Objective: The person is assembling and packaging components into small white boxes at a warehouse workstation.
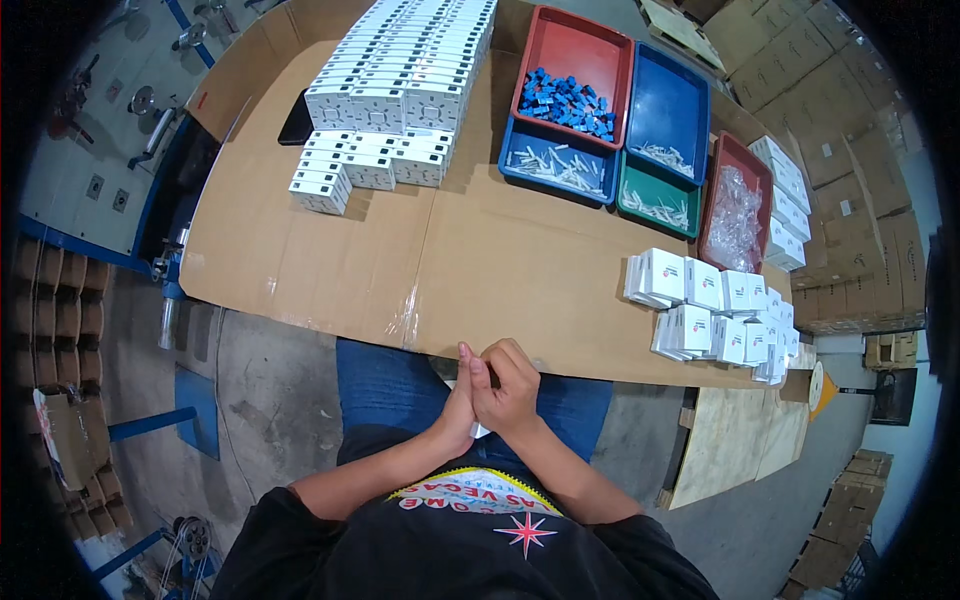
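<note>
Just off the brown cardboard surface's (pixel 330 255) near edge, your straighter left hand (pixel 457 408) meets, above a small, mostly hidden white piece (pixel 480 431), your curled right hand (pixel 510 388); I can't tell which grips it. You seem mid-handling; parting them calls for a sure hold.

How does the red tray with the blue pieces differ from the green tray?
Size: the red tray is plainly larger than the green tray.
Contents: the red tray holds small, chunky blue pieces; the green tray holds thin white pieces.
Position: the green tray lies nearer the person and farther right than the red tray.
Shared: both are open-topped and hold loose small parts.
</note>
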The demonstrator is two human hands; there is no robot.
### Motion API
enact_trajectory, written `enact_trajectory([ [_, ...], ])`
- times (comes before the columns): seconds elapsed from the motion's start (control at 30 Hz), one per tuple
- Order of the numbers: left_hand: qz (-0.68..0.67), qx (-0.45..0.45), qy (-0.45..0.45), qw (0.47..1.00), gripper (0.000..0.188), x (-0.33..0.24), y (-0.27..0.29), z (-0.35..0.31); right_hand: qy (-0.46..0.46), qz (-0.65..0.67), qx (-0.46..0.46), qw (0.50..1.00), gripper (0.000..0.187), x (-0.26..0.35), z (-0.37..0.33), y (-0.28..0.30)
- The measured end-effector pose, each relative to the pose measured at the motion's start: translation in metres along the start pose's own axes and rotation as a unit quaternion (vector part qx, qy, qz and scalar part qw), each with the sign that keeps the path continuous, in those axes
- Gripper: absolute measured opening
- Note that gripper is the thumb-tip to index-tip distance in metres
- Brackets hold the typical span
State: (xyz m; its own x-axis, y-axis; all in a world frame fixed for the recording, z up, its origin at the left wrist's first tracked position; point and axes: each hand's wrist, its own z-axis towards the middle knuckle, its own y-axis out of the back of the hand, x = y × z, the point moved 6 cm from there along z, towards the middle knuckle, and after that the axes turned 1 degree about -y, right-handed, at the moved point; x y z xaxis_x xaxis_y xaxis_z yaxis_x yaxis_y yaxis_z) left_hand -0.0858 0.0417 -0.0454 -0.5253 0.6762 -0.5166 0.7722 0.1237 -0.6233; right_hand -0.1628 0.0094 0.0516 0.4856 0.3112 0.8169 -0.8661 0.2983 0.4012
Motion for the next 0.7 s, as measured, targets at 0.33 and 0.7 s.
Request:
enact_trajectory([
  [0.33, -0.015, -0.011, 0.053, 0.998, 0.062, 0.004, -0.004, -0.003, -0.009, -0.046, 0.023, 0.999, 0.024, -0.007, -0.008, -0.002],
  [0.7, 0.027, 0.020, 0.117, 0.993, 0.087, 0.011, -0.002, 0.026, -0.123, 0.115, -0.003, 0.986, 0.048, -0.043, 0.000, 0.016],
])
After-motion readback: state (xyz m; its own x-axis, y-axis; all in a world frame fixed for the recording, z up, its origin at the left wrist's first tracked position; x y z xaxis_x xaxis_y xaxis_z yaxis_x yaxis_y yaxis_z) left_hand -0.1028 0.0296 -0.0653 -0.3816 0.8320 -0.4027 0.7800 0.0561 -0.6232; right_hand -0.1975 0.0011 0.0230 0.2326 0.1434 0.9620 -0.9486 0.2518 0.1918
